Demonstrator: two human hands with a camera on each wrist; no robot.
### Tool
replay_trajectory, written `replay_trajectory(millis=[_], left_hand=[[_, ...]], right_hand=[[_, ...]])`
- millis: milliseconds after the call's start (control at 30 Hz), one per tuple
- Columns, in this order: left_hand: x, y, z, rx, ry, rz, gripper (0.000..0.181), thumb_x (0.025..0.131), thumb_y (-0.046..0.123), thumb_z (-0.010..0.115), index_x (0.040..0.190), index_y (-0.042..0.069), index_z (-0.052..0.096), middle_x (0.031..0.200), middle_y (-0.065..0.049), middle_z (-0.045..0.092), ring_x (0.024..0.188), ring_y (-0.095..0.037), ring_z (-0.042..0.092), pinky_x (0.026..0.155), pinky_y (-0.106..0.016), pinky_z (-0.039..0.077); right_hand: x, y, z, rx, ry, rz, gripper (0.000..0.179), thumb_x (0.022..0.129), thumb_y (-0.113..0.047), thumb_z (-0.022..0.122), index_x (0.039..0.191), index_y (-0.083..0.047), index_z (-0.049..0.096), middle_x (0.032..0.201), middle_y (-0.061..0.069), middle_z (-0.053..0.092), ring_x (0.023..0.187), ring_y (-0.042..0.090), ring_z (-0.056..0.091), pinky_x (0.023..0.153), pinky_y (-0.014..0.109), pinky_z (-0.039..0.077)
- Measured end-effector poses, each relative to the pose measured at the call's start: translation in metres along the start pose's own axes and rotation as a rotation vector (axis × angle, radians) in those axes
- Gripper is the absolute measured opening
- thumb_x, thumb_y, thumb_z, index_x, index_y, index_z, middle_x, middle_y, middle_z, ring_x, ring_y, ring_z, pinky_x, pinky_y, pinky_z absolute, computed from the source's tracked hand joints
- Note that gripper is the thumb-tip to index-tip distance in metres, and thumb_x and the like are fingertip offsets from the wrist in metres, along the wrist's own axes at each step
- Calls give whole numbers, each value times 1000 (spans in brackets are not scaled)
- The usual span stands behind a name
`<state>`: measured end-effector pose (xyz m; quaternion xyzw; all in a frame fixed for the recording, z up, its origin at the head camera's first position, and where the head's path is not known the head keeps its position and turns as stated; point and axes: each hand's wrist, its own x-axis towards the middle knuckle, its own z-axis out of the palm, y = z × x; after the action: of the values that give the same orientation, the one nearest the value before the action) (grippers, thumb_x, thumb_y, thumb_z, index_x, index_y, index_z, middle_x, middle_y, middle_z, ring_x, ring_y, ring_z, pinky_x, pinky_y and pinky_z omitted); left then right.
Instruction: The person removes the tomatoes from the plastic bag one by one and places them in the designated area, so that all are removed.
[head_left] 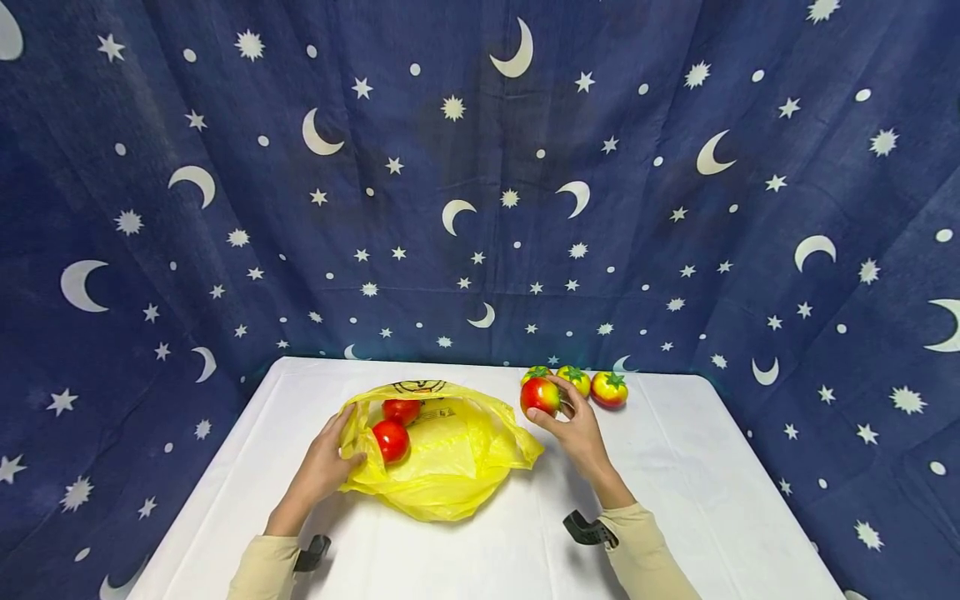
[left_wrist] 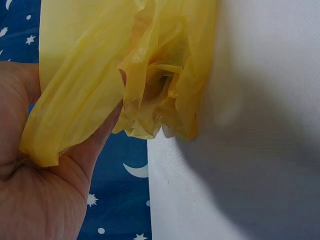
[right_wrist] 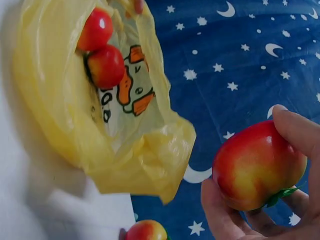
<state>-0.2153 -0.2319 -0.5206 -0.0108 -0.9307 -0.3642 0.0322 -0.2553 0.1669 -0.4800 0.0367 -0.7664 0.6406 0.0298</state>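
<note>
A yellow plastic bag (head_left: 442,496) lies with its mouth spread open, and two red tomatoes (head_left: 392,441) sit inside at its left. My left hand (head_left: 324,460) grips the bag's left edge, thumb inside the mouth; in the left wrist view the crumpled plastic passes between thumb and fingers. To the right of the bag, my right hand (head_left: 576,429) holds another tomato (right_wrist: 260,167), red and yellow with a green leafy top, between thumb and fingertips. It is raised in front of the tomatoes at the back of the table.
A row of tomatoes with green tops stands near the back edge, the rightmost tomato (head_left: 609,390) beside my right hand. A white cloth covers the table (head_left: 675,500). Behind it hangs a dark blue curtain (head_left: 480,167) with moons and stars.
</note>
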Motion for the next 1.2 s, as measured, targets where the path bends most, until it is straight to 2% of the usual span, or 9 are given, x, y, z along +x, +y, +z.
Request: replay_trajectory(millis=[133,267,400,533,600,833,1000,1200], left_hand=[[0,-2,0,-6,-1,6,88,81,4,72,155,6,24,155,-24,32,141,-48,33,115,-62,27],[1,-3,-1,-5,15,24,88,81,4,72,155,5,25,154,-25,33,140,-48,33,115,-62,27],[1,-3,-1,0,22,27,88,81,4,72,155,4,25,153,-26,34,140,-49,33,115,-62,27],[1,-3,-1,0,11,18,87,81,4,72,155,4,24,154,-25,33,141,-48,33,115,-62,27],[0,-3,-1,-2,13,18,87,81,4,72,155,4,25,154,-25,33,141,-48,33,116,-61,27],[-2,-5,0,6,9,25,86,82,3,72,155,3,25,153,-25,34,141,-48,34,116,-60,27],[-1,-6,0,1,10,18,86,82,4,72,155,4,25,154,-25,33,141,-47,33,116,-60,26],[-2,-7,1,-3,14,26,87,81,3,72,154,4,25,153,-24,34,141,-47,34,116,-61,27]], right_hand=[[2,8,-2,-22,26,-6,64,82,-20,79,140,-21,51,142,10,48,126,30,48,105,41,41],[7,16,-1,-41,46,8,72,82,-22,79,145,-20,45,145,11,44,129,32,44,108,46,38],[10,23,-1,-64,61,60,78,81,-27,80,147,-14,41,146,15,43,133,35,44,111,50,39],[11,29,-1,-113,86,112,76,79,-34,80,142,-9,46,141,18,49,129,35,47,108,50,42],[11,32,-1,-134,92,113,75,80,-36,80,141,-8,48,138,20,51,125,35,48,105,49,43],[14,43,-1,-93,78,122,68,80,-31,81,139,-16,50,139,16,48,128,36,48,111,50,39],[18,50,0,-48,82,102,65,79,-22,81,137,-18,52,138,12,48,126,32,46,109,47,37],[20,57,0,-20,90,144,67,79,-24,81,138,-18,51,140,13,46,127,30,46,112,47,39]])
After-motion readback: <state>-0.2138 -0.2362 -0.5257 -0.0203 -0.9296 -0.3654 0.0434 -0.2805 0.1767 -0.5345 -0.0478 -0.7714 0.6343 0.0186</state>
